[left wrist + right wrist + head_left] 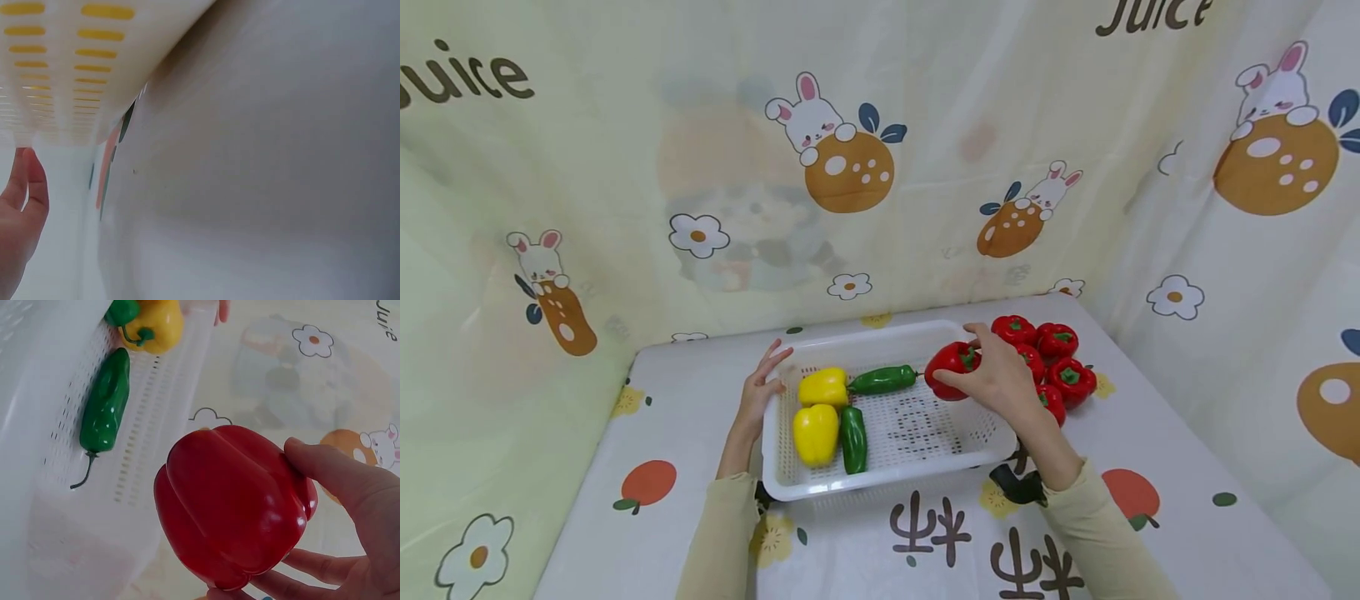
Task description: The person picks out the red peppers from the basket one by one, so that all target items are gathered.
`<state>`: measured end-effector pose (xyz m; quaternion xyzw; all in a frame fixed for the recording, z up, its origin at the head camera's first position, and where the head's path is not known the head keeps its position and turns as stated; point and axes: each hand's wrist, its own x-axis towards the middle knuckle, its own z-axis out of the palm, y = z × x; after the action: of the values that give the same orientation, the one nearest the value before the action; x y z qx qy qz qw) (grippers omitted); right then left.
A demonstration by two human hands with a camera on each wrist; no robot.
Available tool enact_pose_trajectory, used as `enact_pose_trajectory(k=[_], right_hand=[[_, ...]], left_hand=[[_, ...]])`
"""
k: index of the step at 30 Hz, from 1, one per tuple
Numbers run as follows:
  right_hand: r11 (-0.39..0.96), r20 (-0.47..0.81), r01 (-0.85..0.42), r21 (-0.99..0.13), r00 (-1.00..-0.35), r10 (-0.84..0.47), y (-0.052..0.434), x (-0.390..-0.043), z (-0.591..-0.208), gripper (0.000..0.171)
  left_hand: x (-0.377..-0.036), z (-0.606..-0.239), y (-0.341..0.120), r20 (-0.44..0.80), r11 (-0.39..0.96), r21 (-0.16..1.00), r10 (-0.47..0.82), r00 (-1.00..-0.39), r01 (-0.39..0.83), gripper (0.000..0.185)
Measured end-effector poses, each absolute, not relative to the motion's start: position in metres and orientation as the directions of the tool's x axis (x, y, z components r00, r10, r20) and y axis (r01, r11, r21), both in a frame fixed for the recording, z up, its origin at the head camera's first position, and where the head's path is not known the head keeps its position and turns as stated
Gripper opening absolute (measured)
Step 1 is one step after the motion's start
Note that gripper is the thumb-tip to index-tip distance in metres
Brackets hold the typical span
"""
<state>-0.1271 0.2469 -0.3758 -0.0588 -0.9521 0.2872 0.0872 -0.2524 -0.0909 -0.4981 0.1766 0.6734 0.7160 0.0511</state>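
My right hand grips a red bell pepper between thumb and fingers, over the right end of a white perforated basket. In the right wrist view the pepper shows smooth and glossy, its underside toward the camera. My left hand touches the basket's left rim with its fingers spread. Inside the basket, two yellow bell peppers sit at the left. One long green pepper lies crosswise near the back, and another green pepper points toward the front.
Several more red bell peppers are grouped on the table just right of the basket, partly hidden behind my right hand. A patterned cloth covers the table. Behind it hangs a curtain printed with rabbits and oranges.
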Motion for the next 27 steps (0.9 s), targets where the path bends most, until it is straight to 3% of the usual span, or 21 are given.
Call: enact_pose_trajectory(k=[27], right_hand=[[0.854,0.157,0.126,-0.505,-0.959,0.234,0.312,-0.116,-0.362,0.088]], left_hand=[[-0.241,-0.498,-0.119,0.177,-0.054,0.984,0.228,-0.957,0.169,0.054]])
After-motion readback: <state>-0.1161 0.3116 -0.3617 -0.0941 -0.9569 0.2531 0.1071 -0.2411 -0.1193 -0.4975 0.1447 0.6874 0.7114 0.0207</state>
